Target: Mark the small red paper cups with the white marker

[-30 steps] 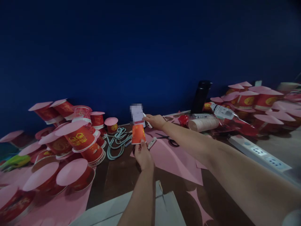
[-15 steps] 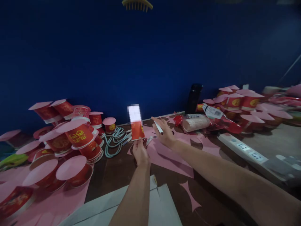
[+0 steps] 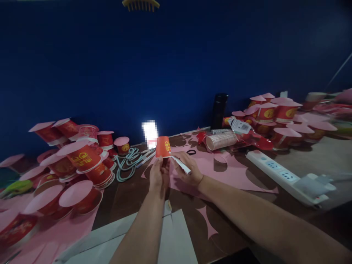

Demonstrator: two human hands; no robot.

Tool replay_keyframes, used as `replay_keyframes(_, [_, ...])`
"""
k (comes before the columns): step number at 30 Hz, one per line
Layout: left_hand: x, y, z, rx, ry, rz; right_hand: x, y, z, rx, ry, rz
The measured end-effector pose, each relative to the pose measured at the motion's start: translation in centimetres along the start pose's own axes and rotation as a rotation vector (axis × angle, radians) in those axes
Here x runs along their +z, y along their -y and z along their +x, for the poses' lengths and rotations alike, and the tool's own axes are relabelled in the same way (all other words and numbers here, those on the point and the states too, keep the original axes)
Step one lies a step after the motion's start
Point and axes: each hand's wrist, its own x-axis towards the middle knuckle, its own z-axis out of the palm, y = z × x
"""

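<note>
My left hand (image 3: 156,175) holds a small red paper cup (image 3: 163,146) upside down above the brown table, fingers closed on its rim. Close beside it on the right, my right hand (image 3: 189,170) grips a thin white stick-like tool (image 3: 180,165), perhaps a glue stick or pen, with its tip pointing at the cup's rim. Both hands hover over a sheet of pink paper (image 3: 233,172) with round holes cut out of it.
A heap of red cups capped with pink paper discs (image 3: 79,161) fills the left side; more stand at the back right (image 3: 275,110). A sleeve of stacked cups (image 3: 221,140), a black bottle (image 3: 219,110), a white power strip (image 3: 286,176), coiled cord (image 3: 128,161) and scissors (image 3: 191,152) lie around.
My right hand drew back from the far table with the white tool and came next to the cup. The left hand lowered the cup slightly. The view shifted a little.
</note>
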Motion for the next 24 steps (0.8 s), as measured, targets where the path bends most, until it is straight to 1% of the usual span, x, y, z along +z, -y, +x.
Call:
replay_keyframes(3, [0.0, 0.1, -0.1, -0.025, 0.036, 0.012, -0.1, 0.2, -0.1, -0.009, 0.001, -0.011])
replay_keyframes(8, [0.1, 0.1, 0.0, -0.018, 0.018, 0.016, -0.1, 0.0, -0.2, 0.002, 0.014, 0.009])
replay_keyframes(13, [-0.5, 0.4, 0.5, 0.006, 0.094, 0.097, -0.1, -0.2, -0.2, -0.004, 0.023, 0.007])
replay_keyframes(15, [-0.8, 0.6, 0.7, 0.015, 0.108, 0.138, -0.1, -0.2, -0.1, -0.021, 0.02, 0.007])
replay_keyframes(19, [-1.1, 0.7, 1.0, 0.025, 0.113, 0.198, -0.1, -0.2, -0.1, -0.046, 0.004, 0.037])
replay_keyframes(24, [-0.5, 0.5, 0.5, 0.012, 0.093, 0.224, -0.1, -0.5, -0.2, -0.054, -0.012, 0.054])
